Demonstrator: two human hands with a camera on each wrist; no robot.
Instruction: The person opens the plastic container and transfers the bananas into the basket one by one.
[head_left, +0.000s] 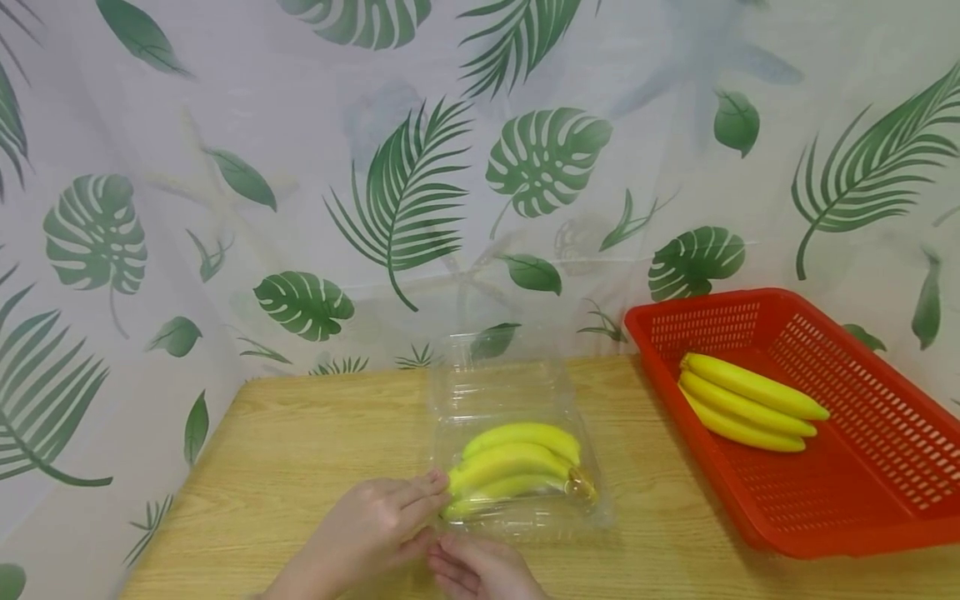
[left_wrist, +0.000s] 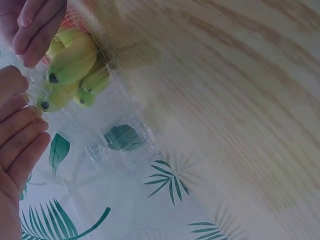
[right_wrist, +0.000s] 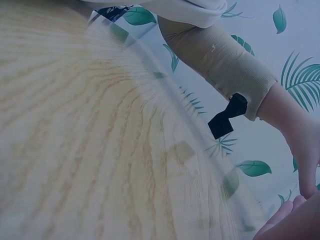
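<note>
A clear plastic container (head_left: pixel 517 529) sits on the table with a bunch of yellow bananas (head_left: pixel 517 467) inside. Its transparent lid (head_left: pixel 495 387) stands back toward the wall. My left hand (head_left: pixel 375 525) is at the front-left corner, its fingers fairly straight against the plastic beside the banana tips. Close to that same corner is my right hand (head_left: pixel 487 571), thumb near its bent fingers; whether it pinches the rim is hidden. In the left wrist view, the left hand's fingers (left_wrist: pixel 22 135) reach the plastic, with the right hand (left_wrist: pixel 42 27) just above.
A red perforated basket (head_left: pixel 720 479) stands on the right, holding another bunch of bananas (head_left: pixel 750 404). The wood-grain table (head_left: pixel 300 450) meets a white leaf-patterned cloth (head_left: pixel 450 208) at the back and left.
</note>
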